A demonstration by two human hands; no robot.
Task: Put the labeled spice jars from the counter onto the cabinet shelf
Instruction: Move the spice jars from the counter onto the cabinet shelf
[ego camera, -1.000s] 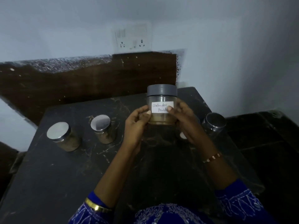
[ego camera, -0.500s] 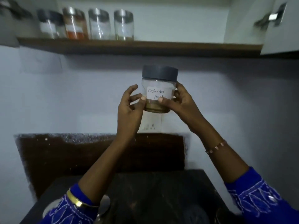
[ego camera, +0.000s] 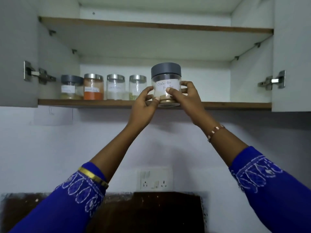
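Observation:
I hold a clear jar with a grey lid and a white handwritten label, the coriander powder jar [ego camera: 165, 81], up at the front edge of the lower cabinet shelf [ego camera: 227, 105]. My left hand [ego camera: 144, 105] grips its left side and my right hand [ego camera: 186, 96] its right side. The jar's base sits level with the shelf edge; I cannot tell whether it rests on it. To its left, several labeled spice jars stand in a row on the shelf: a grey-lidded one [ego camera: 71, 87], an orange-powder one [ego camera: 93, 86], and two steel-lidded ones [ego camera: 115, 87] [ego camera: 137, 86].
Both cabinet doors stand open, with hinges at the left [ego camera: 38, 74] and right [ego camera: 272, 80]. An upper shelf [ego camera: 151, 25] spans the cabinet. A switch and socket plate [ego camera: 154, 180] is on the wall below. The shelf's right part holds no jars.
Both hands have lifted the coriander jar from counter height to the cabinet shelf edge. My view has tilted up from the counter to the open cabinet.

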